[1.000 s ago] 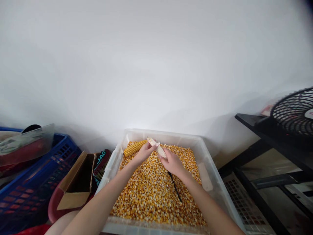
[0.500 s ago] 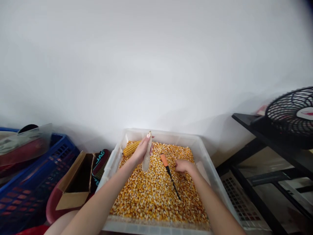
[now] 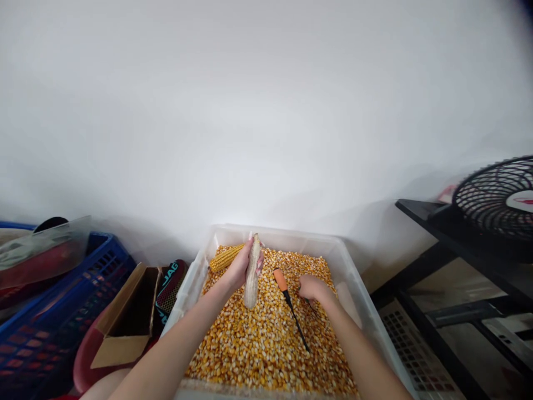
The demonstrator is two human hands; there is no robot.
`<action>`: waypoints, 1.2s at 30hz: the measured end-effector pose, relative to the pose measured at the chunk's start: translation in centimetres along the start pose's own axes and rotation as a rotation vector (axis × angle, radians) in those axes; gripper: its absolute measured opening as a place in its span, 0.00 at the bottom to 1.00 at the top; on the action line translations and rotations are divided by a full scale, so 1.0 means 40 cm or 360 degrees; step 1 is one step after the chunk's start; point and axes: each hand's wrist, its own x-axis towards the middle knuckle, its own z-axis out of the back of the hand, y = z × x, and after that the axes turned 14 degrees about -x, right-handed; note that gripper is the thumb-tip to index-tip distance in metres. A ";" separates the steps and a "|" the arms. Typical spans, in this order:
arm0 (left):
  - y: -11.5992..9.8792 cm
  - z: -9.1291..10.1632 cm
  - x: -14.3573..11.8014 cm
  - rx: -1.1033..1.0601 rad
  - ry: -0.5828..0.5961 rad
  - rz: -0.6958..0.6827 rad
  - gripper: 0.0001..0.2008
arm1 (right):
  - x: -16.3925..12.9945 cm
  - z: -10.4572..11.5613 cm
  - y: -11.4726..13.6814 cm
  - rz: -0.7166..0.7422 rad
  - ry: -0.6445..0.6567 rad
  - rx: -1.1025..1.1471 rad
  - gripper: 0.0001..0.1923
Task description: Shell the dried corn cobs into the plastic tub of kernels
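My left hand (image 3: 241, 263) is closed around a pale, stripped corn cob (image 3: 251, 283), held over a translucent plastic bin (image 3: 353, 278) of loose corn kernels (image 3: 250, 344). Behind that hand, a yellow ear of corn (image 3: 225, 258) with its kernels on lies at the bin's back left. A screwdriver (image 3: 281, 281) with an orange and black handle and dark shaft rests on the kernels between my hands. My right hand (image 3: 311, 288) is down at the kernels on the right, fingers curled in. A thin dark thing shows just below it; what the fingers hold is hidden.
To the left stand a blue plastic crate (image 3: 104, 258), a red basin (image 3: 85, 355) with an open cardboard box (image 3: 125, 347), and a dark patterned item (image 3: 170, 283). At right, a black frame (image 3: 428, 222) carries a black fan (image 3: 491, 194). A white wall (image 3: 266, 111) rises behind the bin.
The stripped cob has turned a little in my left hand and shows more of its face. My right hand stays low at the kernels. The whole view has shifted slightly.
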 end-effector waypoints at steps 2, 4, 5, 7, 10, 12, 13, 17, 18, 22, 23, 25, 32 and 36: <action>-0.001 0.004 0.002 0.0008 0.0009 0.0013 0.20 | -0.015 0.024 0.011 0.0022 -0.0250 0.0096 0.07; -0.001 0.008 0.004 0.0094 -0.0010 0.0021 0.22 | -0.031 0.052 0.027 0.0119 -0.0706 0.0446 0.08; 0.000 0.010 0.005 0.0179 -0.0027 0.0028 0.23 | -0.039 0.066 0.036 0.0205 -0.0933 0.0779 0.09; 0.006 0.013 0.004 0.0393 -0.0058 0.0058 0.26 | -0.058 0.089 0.056 0.0309 -0.1233 0.1475 0.16; 0.021 0.010 -0.001 0.0610 -0.0033 0.0147 0.29 | -0.090 0.113 0.079 0.0362 -0.1350 0.2033 0.20; 0.032 0.006 -0.005 0.0627 -0.0002 0.0202 0.29 | -0.110 0.122 0.087 0.0412 -0.1418 0.2087 0.20; 0.037 0.003 -0.007 0.0622 0.0004 0.0230 0.29 | -0.118 0.126 0.090 0.0423 -0.1422 0.2105 0.19; 0.047 -0.002 -0.007 0.0591 -0.0008 0.0321 0.29 | -0.132 0.128 0.102 0.0389 -0.1320 0.2344 0.18; 0.048 -0.003 -0.006 0.0578 -0.0010 0.0345 0.29 | -0.132 0.127 0.105 0.0395 -0.1319 0.2401 0.18; 0.046 -0.005 -0.001 0.0532 -0.0039 0.0419 0.30 | -0.129 0.120 0.120 0.0460 -0.1383 0.2373 0.16; 0.045 -0.005 0.000 0.0524 -0.0044 0.0431 0.30 | -0.129 0.119 0.123 0.0468 -0.1389 0.2337 0.16; 0.044 -0.006 0.000 0.0519 -0.0039 0.0439 0.30 | -0.129 0.118 0.127 0.0473 -0.1402 0.2289 0.16; 0.042 -0.005 -0.004 0.0550 -0.0006 0.0417 0.30 | -0.137 0.120 0.128 0.0424 -0.1415 0.2235 0.16; 0.043 -0.005 -0.004 0.0578 0.0003 0.0389 0.30 | -0.135 0.117 0.127 0.0424 -0.1409 0.2209 0.16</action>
